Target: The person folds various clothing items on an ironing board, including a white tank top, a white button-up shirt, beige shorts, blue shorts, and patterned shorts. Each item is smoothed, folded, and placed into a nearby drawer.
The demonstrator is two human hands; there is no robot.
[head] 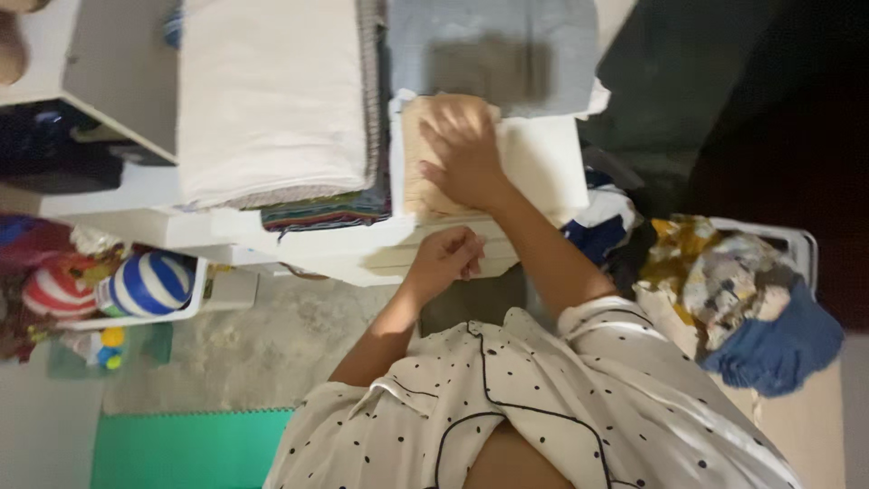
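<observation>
My right hand (463,152) lies flat, palm down, on a folded beige cloth (418,186). That cloth rests on a white folded piece (543,158) on top of a white shelf unit (344,243). Below it, my left hand (445,258) is curled into a loose fist at the front edge of the shelf unit, and I see nothing in it. Both arms come out of short white sleeves with black dots (543,398).
A large folded cream cloth (272,91) lies left of the beige one over striped fabrics (326,213). A grey cloth (493,50) lies behind. At right a white basket (801,244) holds mixed clothes and a blue towel (778,349). Striped balls (149,282) and a green mat (186,448) are at left.
</observation>
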